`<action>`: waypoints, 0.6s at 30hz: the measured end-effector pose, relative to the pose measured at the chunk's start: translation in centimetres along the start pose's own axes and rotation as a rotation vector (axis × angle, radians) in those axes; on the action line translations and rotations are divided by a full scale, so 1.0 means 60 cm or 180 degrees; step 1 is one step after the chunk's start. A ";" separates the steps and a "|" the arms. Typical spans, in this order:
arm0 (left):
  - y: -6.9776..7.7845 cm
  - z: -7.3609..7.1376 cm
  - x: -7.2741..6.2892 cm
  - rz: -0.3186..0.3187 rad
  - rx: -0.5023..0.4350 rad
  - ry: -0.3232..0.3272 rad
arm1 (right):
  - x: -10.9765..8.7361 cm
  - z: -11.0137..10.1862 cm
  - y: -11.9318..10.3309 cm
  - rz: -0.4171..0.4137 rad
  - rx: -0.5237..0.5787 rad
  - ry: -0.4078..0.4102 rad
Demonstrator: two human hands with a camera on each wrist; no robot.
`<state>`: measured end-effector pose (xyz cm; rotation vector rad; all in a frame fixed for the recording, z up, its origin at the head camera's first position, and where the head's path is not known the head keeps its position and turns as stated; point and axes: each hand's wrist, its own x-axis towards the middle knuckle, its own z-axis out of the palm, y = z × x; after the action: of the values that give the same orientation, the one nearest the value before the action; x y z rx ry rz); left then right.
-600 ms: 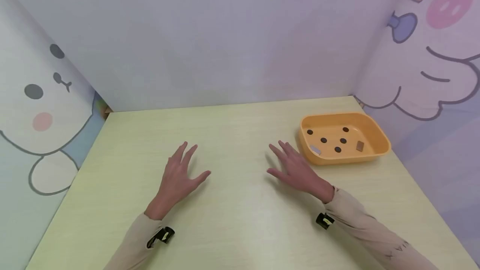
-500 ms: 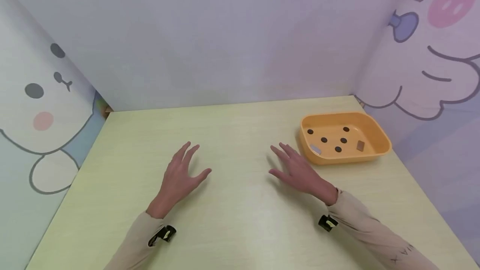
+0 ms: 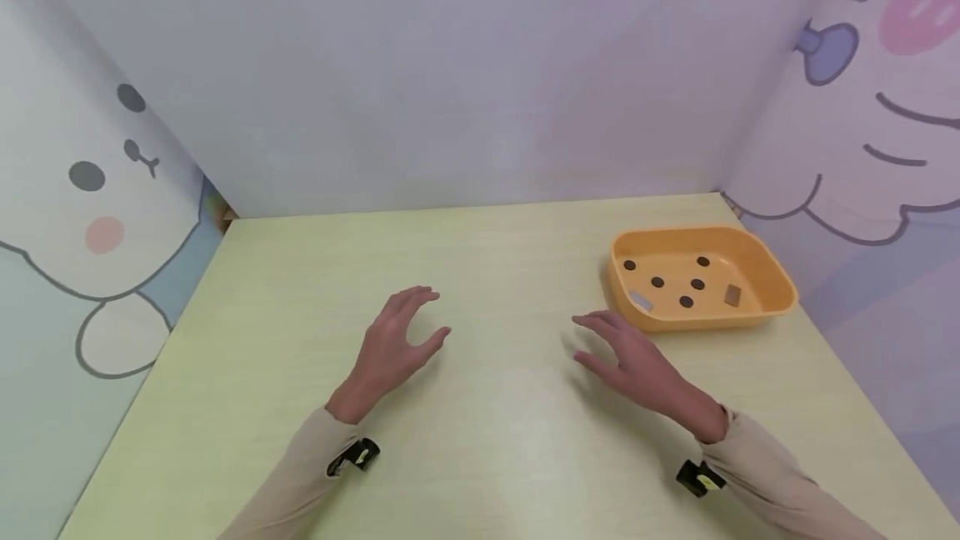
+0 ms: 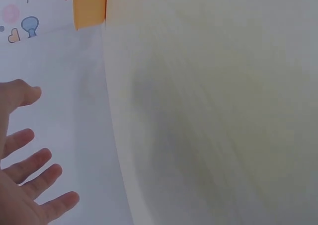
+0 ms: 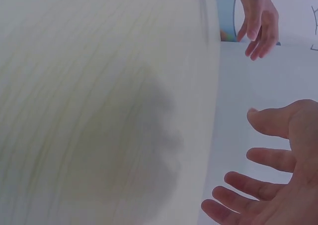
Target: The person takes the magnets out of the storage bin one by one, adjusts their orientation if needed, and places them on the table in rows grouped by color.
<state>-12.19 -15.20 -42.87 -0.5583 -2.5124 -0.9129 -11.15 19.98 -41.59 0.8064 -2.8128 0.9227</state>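
Observation:
My left hand (image 3: 390, 350) is held above the left-middle of the pale yellow table (image 3: 480, 440), fingers spread apart from the thumb, holding nothing. Over the right-middle is my right hand (image 3: 637, 367), likewise loose and holding nothing, its fingertips just left of an orange tray (image 3: 705, 324). Inside the tray lie several dark round discs (image 3: 697, 284), a small brown rectangle (image 3: 732, 296) and a pale grey rectangular piece (image 3: 641, 302). The left wrist view shows the left hand's fingers (image 4: 37, 168) spread, and the right wrist view shows the right fingers (image 5: 248, 185) the same way.
A plain pale wall sheet (image 3: 480, 73) rises behind the table's back edge. Side panels with cartoon animals (image 3: 105, 232) stand along the left and right edges. Each sleeved forearm carries a small black camera, one by the left wrist (image 3: 354, 457).
Both hands have drifted to the right, the right one also nearer the body, and their fingers have bent a little more. The whole view has shifted slightly; the tray's contents look the same.

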 end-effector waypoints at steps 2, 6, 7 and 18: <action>0.004 0.006 0.004 0.0083 -0.0061 0.0015 | -0.008 -0.008 0.000 0.0022 0.0038 0.0025; 0.014 0.016 0.014 0.0213 -0.0169 -0.0014 | -0.023 -0.024 0.002 0.0098 0.0166 0.0093; 0.016 0.018 0.017 0.0233 -0.0186 -0.0028 | -0.027 -0.027 0.004 0.0108 0.0191 0.0115; 0.037 0.051 0.037 0.0373 -0.0338 -0.0054 | -0.068 -0.063 0.035 0.0138 0.0304 0.0337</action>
<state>-13.67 -11.06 -42.81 -0.7413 -2.4279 -1.0051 -9.03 25.43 -40.52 0.6876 -2.7233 1.0802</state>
